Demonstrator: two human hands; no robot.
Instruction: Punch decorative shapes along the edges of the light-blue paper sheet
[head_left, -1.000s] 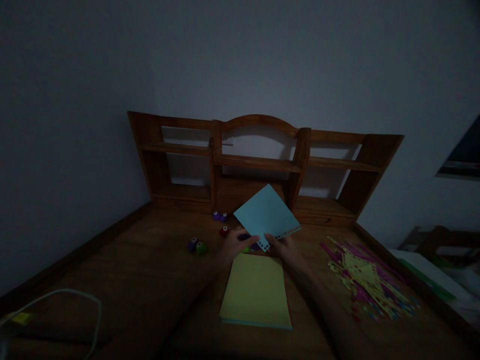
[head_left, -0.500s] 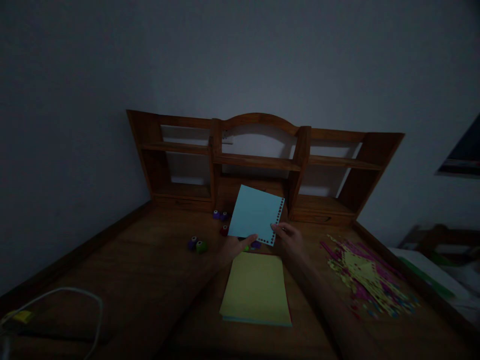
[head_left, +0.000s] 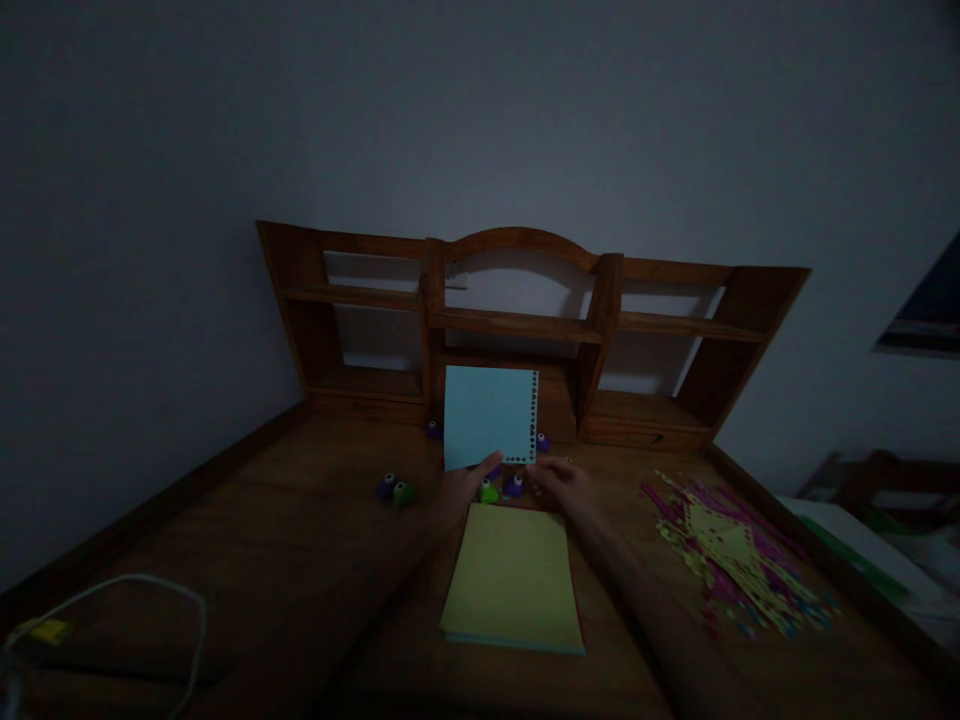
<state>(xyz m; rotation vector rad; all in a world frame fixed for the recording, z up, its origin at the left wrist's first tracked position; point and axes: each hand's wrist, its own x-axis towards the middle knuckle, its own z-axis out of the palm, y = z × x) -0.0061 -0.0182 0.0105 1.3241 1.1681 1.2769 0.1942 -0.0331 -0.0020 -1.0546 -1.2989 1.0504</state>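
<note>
A light blue sheet of paper is held up over the desk, with a row of small punched holes down its right edge and along part of its bottom edge. My left hand pinches the bottom edge, thumb in front. At the lower right corner, the fingers of my right hand are closed on the paper. Just below it sit a small green piece and a purple piece, each with a round white top. A stack of yellow paper lies nearer me, between my forearms.
A wooden shelf unit stands at the back of the desk. To the right lies a pile of yellow and pink punched strips. Purple and green pieces sit on the left. A white cable curves at the lower left.
The blue sheet has moved left and turned from a tilt to nearly square. My right hand has shifted from its right edge to its lower right corner.
</note>
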